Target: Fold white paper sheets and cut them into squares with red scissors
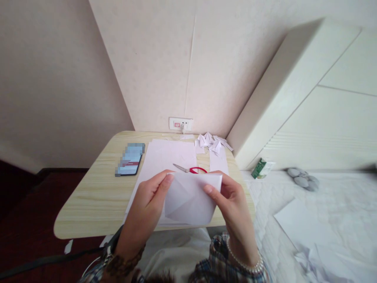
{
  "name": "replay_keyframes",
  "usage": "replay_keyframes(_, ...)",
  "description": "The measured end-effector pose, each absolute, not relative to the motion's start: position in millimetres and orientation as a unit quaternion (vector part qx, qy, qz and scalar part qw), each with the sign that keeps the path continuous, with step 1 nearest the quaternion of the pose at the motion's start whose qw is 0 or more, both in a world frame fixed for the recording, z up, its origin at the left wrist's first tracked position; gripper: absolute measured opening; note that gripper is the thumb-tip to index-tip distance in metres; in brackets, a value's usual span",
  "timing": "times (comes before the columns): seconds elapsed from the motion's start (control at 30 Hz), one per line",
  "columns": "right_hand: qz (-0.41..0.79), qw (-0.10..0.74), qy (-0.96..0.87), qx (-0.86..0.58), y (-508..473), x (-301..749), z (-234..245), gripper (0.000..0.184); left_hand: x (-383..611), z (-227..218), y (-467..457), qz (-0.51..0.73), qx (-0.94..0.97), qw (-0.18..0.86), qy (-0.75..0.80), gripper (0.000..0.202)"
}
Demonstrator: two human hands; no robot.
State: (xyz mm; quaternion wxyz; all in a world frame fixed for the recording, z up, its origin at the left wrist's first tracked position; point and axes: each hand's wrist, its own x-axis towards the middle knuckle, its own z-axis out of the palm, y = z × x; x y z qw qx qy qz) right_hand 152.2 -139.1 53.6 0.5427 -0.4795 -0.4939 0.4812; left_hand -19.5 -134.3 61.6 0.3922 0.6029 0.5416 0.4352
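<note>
Between my two hands is a folded sheet of white paper point(190, 198), held up above the near edge of the table. A diagonal crease shows across its left part. My left hand point(153, 196) pinches its upper left corner with the thumb in front. On the right side, my right hand point(231, 196) grips the paper, thumb on the front face and fingers behind. Just beyond the paper lie scissors point(194, 170) with red handles, blades pointing left. Under them and to the left, white paper sheets point(171, 151) are spread on the table.
A phone point(131, 159) lies on the wooden table point(88, 204) at the left. Several folded paper pieces point(210, 141) are heaped at its back right corner, below a wall socket point(181, 124). On the bed at right are a green-and-white box point(260, 169), a grey object point(303, 179) and loose paper point(300, 220).
</note>
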Motion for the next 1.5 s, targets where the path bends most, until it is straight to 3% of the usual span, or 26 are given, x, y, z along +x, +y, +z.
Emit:
replay_keyframes(0.4, 0.359, 0.641, -0.474, -0.485, -141.8, 163.7, 59.5, 0.008, -32.9, 58.6, -129.9, 0.488, 0.566, 0.234, 0.623, 0.025)
replay_keyframes(0.6, 0.415, 0.593, -0.495, -0.481, -139.0, 152.6, 58.8, 0.010, -26.7, 63.1, -133.5, 0.460, 0.617, 0.244, 0.589, 0.030)
replay_keyframes(0.77, 0.409, 0.614, -0.467, -0.487, -138.4, 145.7, 52.8, 0.019, -21.7, 66.0, -134.8, 0.441, 0.639, 0.255, 0.577, 0.033)
replay_keyframes(0.93, 0.403, 0.608, -0.479, -0.489, -137.4, 151.5, 52.1, 0.009, -23.5, 65.3, -133.1, 0.440, 0.640, 0.248, 0.579, 0.031)
replay_keyframes(1.23, 0.396, 0.617, -0.469, -0.492, -135.2, 139.5, 48.5, 0.018, -24.2, 63.3, -132.1, 0.457, 0.623, 0.231, 0.591, 0.030)
replay_keyframes(1.5, 0.413, 0.550, -0.510, -0.516, -131.6, 135.7, 40.6, 0.025, -25.3, 57.3, -130.6, 0.476, 0.610, 0.208, 0.598, 0.030)
